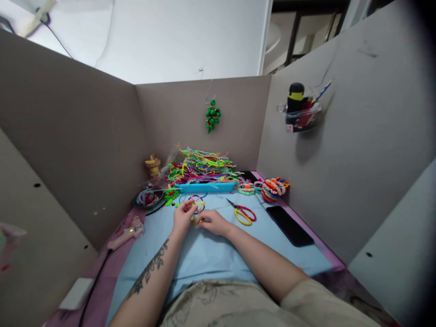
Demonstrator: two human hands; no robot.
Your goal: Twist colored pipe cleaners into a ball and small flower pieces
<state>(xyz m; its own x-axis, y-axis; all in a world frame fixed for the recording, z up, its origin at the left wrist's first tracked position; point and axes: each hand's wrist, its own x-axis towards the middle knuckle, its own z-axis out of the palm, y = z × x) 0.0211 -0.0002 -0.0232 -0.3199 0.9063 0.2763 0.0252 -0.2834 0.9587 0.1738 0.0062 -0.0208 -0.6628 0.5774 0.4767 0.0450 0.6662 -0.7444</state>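
Above the blue table cover, my left hand [184,215] and my right hand [214,222] are close together, fingers bent into pinches. Between them is a yellow pipe cleaner [194,221], part of a small looped piece. Its exact shape is mostly hidden by my fingers. Purple and yellow pipe cleaner loops [200,201] show just beyond my fingertips. To the right of my right hand lie scissors [244,214] with one red and one yellow handle, blades pointing away to the left.
A blue tray [207,187] stands at the back with a heap of colourful pipe cleaners [204,165]. A phone [289,225] lies at right, a pink glue gun [126,235] at left. A dark bowl [149,198] and colourful woven pieces [273,188] flank the tray. Grey panels [204,97] enclose the table.
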